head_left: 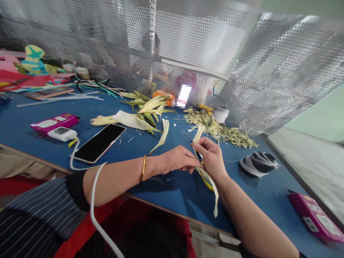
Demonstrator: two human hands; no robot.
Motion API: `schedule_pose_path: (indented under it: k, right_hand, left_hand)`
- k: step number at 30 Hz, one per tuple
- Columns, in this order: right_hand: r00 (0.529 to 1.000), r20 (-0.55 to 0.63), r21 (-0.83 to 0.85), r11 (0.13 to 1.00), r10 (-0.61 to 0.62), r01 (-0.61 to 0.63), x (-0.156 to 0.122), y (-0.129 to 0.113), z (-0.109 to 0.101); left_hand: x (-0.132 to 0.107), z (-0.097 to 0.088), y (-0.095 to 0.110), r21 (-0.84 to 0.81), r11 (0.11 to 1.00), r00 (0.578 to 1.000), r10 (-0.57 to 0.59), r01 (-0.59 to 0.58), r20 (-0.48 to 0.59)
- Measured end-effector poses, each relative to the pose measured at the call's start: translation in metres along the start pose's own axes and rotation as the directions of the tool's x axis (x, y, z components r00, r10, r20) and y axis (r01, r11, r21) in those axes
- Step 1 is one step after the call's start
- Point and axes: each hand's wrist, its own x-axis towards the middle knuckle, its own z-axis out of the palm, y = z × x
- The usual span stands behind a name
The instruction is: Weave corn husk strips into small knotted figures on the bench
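A pale corn husk strip (215, 202) runs through both hands, one end up at the right fingertips and the other hanging below. My left hand (180, 160), a gold bangle on its wrist, is closed, its fingers pinching the strip near the middle. My right hand (211, 154) is closed on the strip's upper part with thumb and fingertips. Beneath the right hand shows a yellow loop (206, 182), like a scissors handle, mostly hidden. A loose husk piece (161, 138) lies just beyond my left hand.
Corn husks (130, 120) and a heap of shredded husk (223, 132) lie toward the back. A black thread spool (258, 164) stands right. A phone (99, 142) and purple power strips (55, 123) rest on the blue table (172, 204). A perforated screen (188, 43) borders the back; a white cable crosses my left arm.
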Motion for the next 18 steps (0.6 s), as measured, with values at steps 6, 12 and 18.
schedule_pose_path:
  k: [6, 12, 18]
  right_hand:
    - [0.990, -0.028, -0.302, 0.945, -0.138, 0.123, 0.009, 0.003, -0.012]
    - [0.626, 0.353, -0.704, 0.244, -0.695, 0.667, -0.002, -0.016, -0.019]
    - [0.404, 0.754, -0.550, -0.161, -0.517, 0.820, -0.008, -0.014, -0.005]
  left_hand:
    - [0.007, -0.009, -0.004, -0.123, 0.992, 0.996, -0.050, 0.040, -0.079]
    - [0.017, -0.033, -0.001, -0.468, 0.884, 0.973, -0.122, 0.016, -0.197]
    - [0.015, -0.035, 0.001, -0.474, 0.877, 0.981, -0.017, -0.078, -0.194]
